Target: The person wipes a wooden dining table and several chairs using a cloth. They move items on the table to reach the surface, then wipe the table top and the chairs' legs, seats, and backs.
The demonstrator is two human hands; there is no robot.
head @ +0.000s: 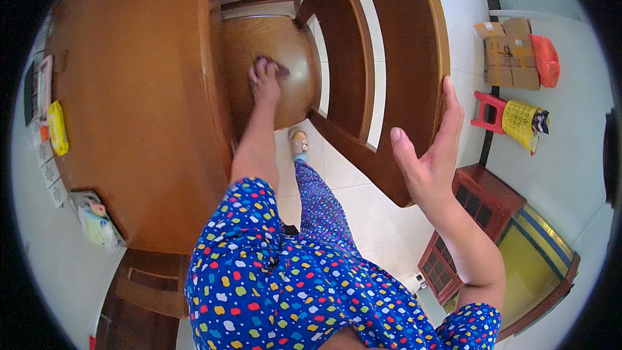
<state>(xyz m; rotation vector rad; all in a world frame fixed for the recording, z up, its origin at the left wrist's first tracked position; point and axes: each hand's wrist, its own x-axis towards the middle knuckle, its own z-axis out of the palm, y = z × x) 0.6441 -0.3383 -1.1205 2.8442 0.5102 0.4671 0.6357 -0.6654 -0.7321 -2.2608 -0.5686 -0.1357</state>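
Observation:
In the head view my left hand (266, 78) reaches down onto the seat (296, 90) of a brown wooden chair. Bunched under its fingers is a dark cloth (282, 70), pressed on the seat; hand and cloth are slightly blurred. My right hand (432, 160) holds the outer edge of the chair's slatted backrest (408, 73), the thumb over its broad face and the fingers along the rim. Part of the seat is hidden under the edge of the wooden table (141, 107) on the left.
A yellow packet (58, 128) and a plastic bag (99, 223) lie at the table's far edge. Another wooden chair (146, 291) stands lower left. At right are cardboard boxes (512, 56), a red stool (488, 113), a yellow basket (521, 124) and a reddish cabinet (491, 194).

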